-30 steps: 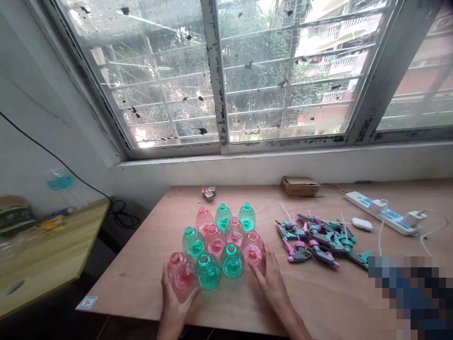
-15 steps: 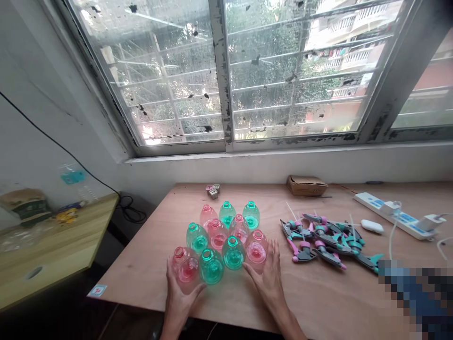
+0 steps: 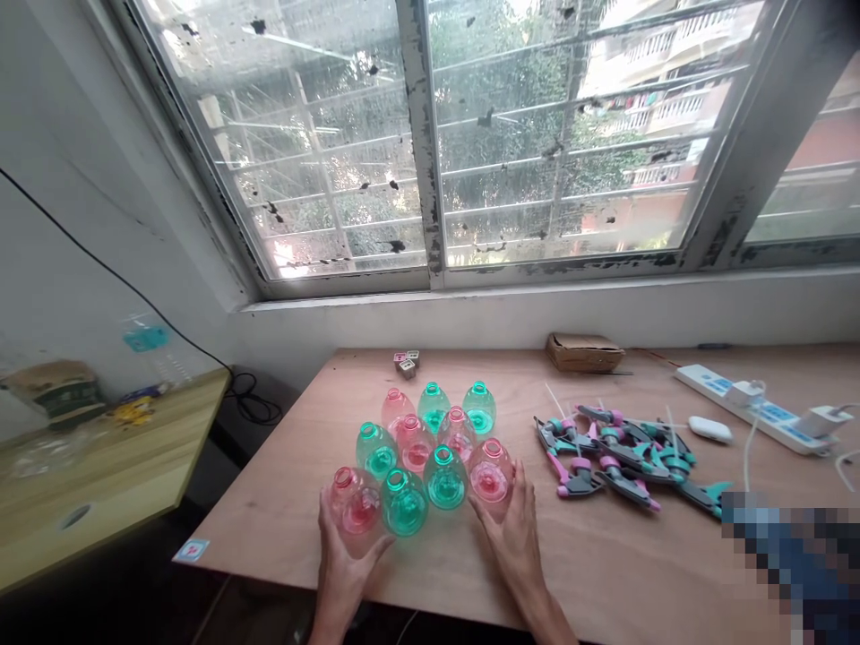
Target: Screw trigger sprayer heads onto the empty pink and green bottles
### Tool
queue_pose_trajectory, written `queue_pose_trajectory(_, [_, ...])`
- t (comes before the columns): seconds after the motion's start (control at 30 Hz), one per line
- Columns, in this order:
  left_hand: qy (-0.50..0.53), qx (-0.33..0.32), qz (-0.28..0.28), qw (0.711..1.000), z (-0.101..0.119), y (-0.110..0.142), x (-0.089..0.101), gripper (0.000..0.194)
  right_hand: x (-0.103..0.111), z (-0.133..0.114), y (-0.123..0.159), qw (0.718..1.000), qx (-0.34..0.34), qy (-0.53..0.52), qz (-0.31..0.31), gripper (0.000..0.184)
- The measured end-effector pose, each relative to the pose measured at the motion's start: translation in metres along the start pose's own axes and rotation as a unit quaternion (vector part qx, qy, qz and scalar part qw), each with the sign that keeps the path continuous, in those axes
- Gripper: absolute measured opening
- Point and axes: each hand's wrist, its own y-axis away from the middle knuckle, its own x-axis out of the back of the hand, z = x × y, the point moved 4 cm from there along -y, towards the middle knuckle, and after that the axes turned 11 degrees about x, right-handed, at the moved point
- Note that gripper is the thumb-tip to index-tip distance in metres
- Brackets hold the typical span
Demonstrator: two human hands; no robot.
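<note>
Several small open-necked plastic bottles, pink and teal, stand packed together on the wooden table. My left hand cups the near left pink bottle from the front, fingers curled round it. Beside it stands a teal bottle. My right hand lies against the near right pink bottle, fingers stretched out along its side. Both hands bracket the front row of the cluster.
A heap of pink, teal and grey spray-trigger heads lies right of the bottles. Farther back are a small cardboard box, small cubes, a white power strip with plugs, and a white mouse-like object. A lower side table stands at left.
The view has shifted slightly, so the whole scene sits a little to the right. Both hands stay on the front bottles, the right hand a little closer against its pink bottle.
</note>
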Motion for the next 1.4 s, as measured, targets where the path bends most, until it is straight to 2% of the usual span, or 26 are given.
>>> queue_pose_trajectory(0.17, [-0.040, -0.068, 0.055, 0.995, 0.001, 0.003, -0.001, 0.142, 0.007, 0.000, 0.000, 1.000, 0.001, 0.001, 0.004, 0.077])
queue_pose_trajectory(0.4, [-0.068, -0.094, 0.074, 0.991, 0.001, 0.003, -0.004, 0.137, 0.008, 0.001, 0.002, 1.000, 0.018, -0.002, -0.001, 0.071])
queue_pose_trajectory(0.5, [-0.065, -0.088, 0.067, 0.992, 0.001, 0.003, -0.003, 0.134, 0.007, 0.002, 0.002, 1.000, 0.019, 0.003, -0.005, 0.075])
queue_pose_trajectory(0.7, [-0.040, -0.073, 0.066, 0.994, 0.005, 0.004, 0.002, 0.127, 0.000, 0.004, -0.003, 0.997, 0.021, 0.076, -0.019, 0.108])
queue_pose_trajectory(0.83, [-0.037, -0.070, 0.071, 0.994, 0.004, 0.003, 0.002, 0.132, -0.006, 0.003, -0.007, 0.992, 0.016, 0.128, -0.005, 0.117])
queue_pose_trajectory(1.03, [-0.096, -0.096, 0.082, 0.987, 0.003, 0.002, -0.003, 0.135, -0.007, 0.002, -0.007, 0.992, 0.021, 0.127, -0.006, 0.115])
queue_pose_trajectory(1.23, [-0.081, -0.088, 0.086, 0.989, 0.001, 0.000, -0.004, 0.127, -0.003, 0.003, -0.005, 0.997, 0.016, 0.072, -0.028, 0.094])
queue_pose_trajectory(1.4, [-0.079, -0.085, 0.089, 0.989, -0.001, 0.000, -0.005, 0.124, -0.003, 0.006, -0.009, 0.997, 0.013, 0.065, -0.047, 0.095])
